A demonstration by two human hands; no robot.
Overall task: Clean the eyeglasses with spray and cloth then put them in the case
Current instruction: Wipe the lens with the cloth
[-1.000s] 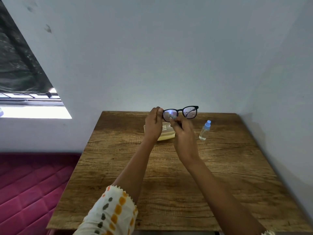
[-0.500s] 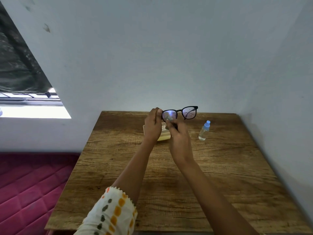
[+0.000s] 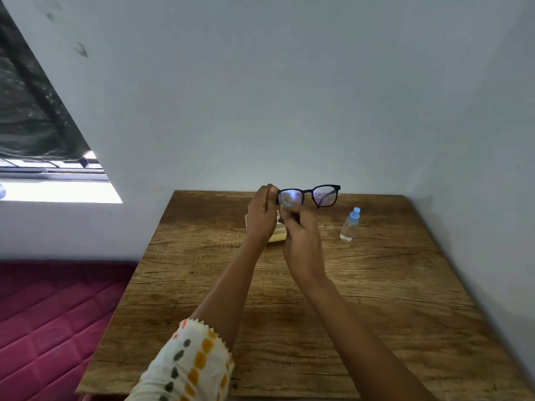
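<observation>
Holding: your left grip pinches the left end of the eyeglasses, fingers clasped on the frame. The pair is lifted over the far middle of the worktop, lenses upright and facing you.
Wiping: your right grip is curled on a small pale cloth pressed to the left lens.
Hidden: most of the cloth is buried in your fingers, and the left lens is partly covered.
Hard to make out: a cream and yellow thing lies on the worktop behind both hands. Only its edges show, so you cannot tell what it is.
Eyeglasses: black frame, rounded-square lenses with a violet sheen, droplets on the right lens.
Spray bottle: clear, blue cap, standing on the worktop to the right, apart from the eyeglasses.
Cut off: your dotted sleeve at the near edge.
</observation>
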